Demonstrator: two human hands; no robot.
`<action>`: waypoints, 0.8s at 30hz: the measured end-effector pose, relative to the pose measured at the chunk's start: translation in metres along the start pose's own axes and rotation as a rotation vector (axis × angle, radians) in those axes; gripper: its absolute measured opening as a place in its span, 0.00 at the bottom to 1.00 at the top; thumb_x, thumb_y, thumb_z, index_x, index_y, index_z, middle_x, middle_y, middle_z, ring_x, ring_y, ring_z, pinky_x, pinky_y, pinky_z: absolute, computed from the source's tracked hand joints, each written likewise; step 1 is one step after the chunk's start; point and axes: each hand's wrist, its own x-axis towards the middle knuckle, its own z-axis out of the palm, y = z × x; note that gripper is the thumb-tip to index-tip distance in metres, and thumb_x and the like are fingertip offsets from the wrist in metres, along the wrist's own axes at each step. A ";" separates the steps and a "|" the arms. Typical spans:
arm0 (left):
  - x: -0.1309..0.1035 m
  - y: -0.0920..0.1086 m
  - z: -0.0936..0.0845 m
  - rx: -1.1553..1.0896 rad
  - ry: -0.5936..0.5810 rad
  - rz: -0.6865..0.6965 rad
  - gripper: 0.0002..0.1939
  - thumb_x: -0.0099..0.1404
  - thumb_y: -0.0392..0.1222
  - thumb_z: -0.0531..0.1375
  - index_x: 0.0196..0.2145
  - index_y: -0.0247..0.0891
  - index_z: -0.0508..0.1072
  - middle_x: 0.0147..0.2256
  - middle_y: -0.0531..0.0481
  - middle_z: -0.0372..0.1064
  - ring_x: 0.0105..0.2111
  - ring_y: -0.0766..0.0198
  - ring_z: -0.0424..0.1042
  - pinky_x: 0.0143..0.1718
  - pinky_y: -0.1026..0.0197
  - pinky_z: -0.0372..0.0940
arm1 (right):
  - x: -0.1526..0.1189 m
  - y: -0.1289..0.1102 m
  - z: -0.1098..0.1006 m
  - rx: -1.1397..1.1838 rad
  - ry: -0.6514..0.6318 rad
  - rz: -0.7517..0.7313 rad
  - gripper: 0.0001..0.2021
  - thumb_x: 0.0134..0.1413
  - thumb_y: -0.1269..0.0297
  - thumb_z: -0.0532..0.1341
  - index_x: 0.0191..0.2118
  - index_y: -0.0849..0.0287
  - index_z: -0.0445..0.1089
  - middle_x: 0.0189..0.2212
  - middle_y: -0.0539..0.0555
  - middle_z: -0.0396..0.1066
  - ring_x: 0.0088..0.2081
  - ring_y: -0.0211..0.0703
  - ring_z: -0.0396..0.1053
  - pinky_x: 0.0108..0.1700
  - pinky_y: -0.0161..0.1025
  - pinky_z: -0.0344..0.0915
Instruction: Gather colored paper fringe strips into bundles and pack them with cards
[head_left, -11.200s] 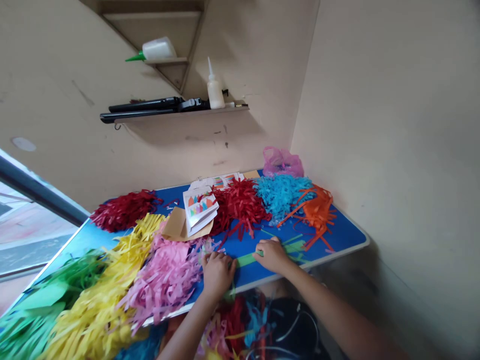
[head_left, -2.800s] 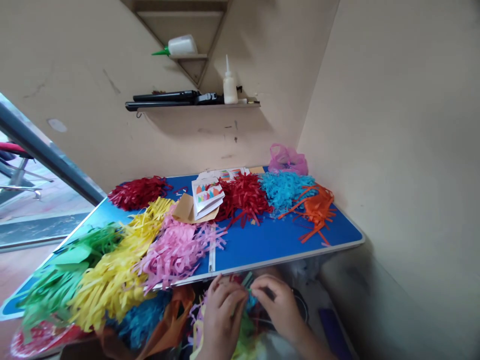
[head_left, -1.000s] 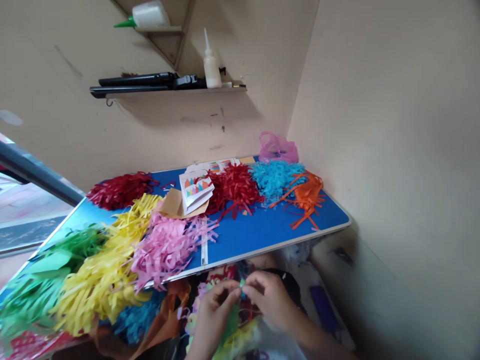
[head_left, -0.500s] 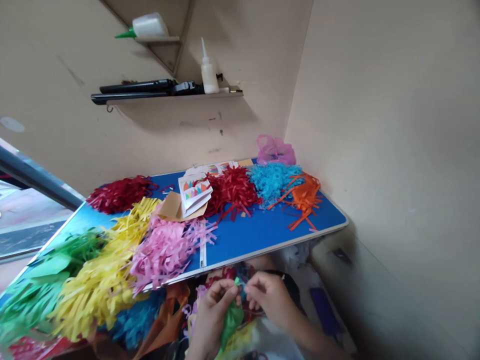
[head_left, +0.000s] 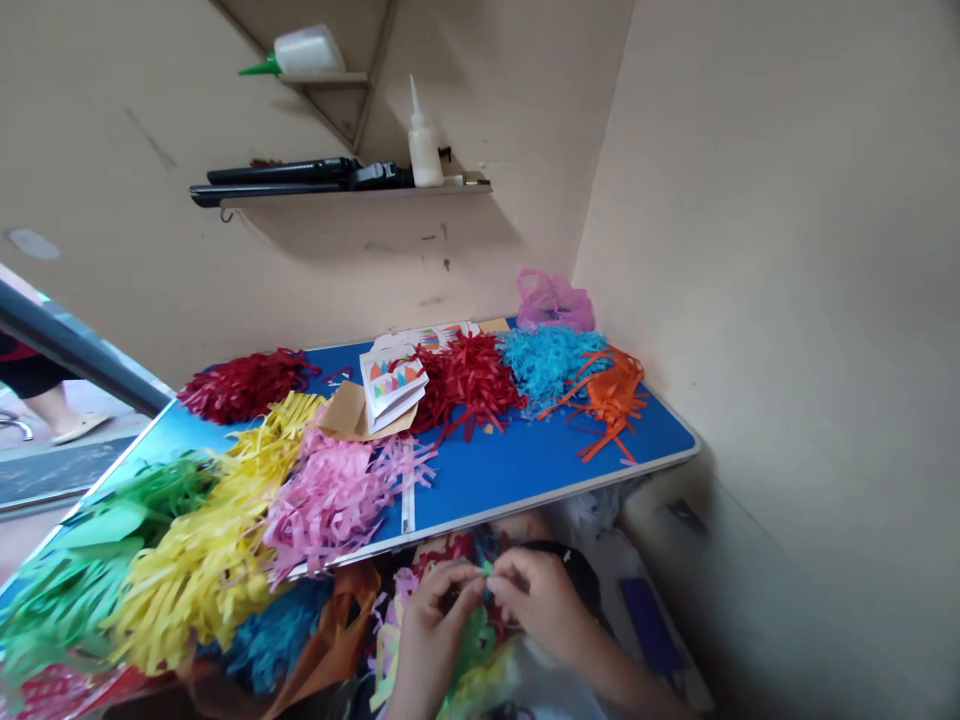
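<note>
My left hand pinches the tip of a green tissue-paper tassel, just past the table's front edge. Its fringed strips hang down below my fingers. My right hand meets it from the other side, thumb and fingers closed at the same small green tip. The fingertips of both hands nearly touch and cover most of that tip. Beneath them, pink, yellow and red paper strips lie in a loose heap, partly hidden by the hands.
On the blue table lie fringe piles: green, yellow, pink, dark red, light blue and orange. A printed leaflet rests among them. Above, a shelf holds a squeeze bottle.
My right hand's fingertips have come in against the left's at the green tip. The hanging green paper now looks more spread. A person's leg and foot have appeared at the far left.
</note>
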 end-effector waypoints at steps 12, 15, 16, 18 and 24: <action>-0.004 -0.016 0.009 0.421 -0.025 0.250 0.07 0.61 0.44 0.60 0.30 0.41 0.67 0.26 0.52 0.72 0.27 0.62 0.74 0.29 0.62 0.69 | 0.007 0.006 0.010 -0.006 0.021 -0.091 0.09 0.54 0.66 0.60 0.24 0.57 0.66 0.23 0.48 0.67 0.28 0.39 0.68 0.31 0.34 0.62; 0.000 -0.017 0.006 0.455 -0.030 0.322 0.06 0.62 0.44 0.60 0.34 0.41 0.69 0.28 0.51 0.75 0.28 0.61 0.76 0.30 0.62 0.71 | 0.015 0.004 -0.012 0.214 0.199 -0.150 0.11 0.52 0.62 0.64 0.22 0.57 0.67 0.19 0.47 0.64 0.20 0.36 0.62 0.24 0.34 0.60; 0.003 -0.016 0.000 0.476 -0.025 0.358 0.07 0.62 0.45 0.60 0.36 0.41 0.70 0.30 0.50 0.76 0.30 0.60 0.77 0.31 0.62 0.71 | 0.017 0.002 -0.031 0.315 0.310 -0.158 0.12 0.51 0.60 0.65 0.22 0.56 0.67 0.16 0.45 0.62 0.17 0.35 0.58 0.20 0.34 0.58; 0.010 -0.010 -0.020 0.535 -0.008 0.434 0.10 0.64 0.46 0.58 0.41 0.41 0.73 0.35 0.47 0.77 0.35 0.58 0.78 0.36 0.61 0.72 | 0.015 -0.001 -0.088 0.451 0.637 -0.218 0.14 0.44 0.55 0.69 0.21 0.54 0.65 0.15 0.44 0.60 0.15 0.35 0.55 0.18 0.36 0.58; 0.028 -0.002 -0.079 0.631 -0.111 0.373 0.13 0.65 0.49 0.56 0.36 0.43 0.78 0.34 0.46 0.75 0.34 0.59 0.77 0.36 0.62 0.71 | -0.018 0.021 -0.244 0.471 1.240 -0.325 0.14 0.40 0.53 0.66 0.23 0.50 0.61 0.16 0.41 0.54 0.18 0.37 0.54 0.38 0.48 0.70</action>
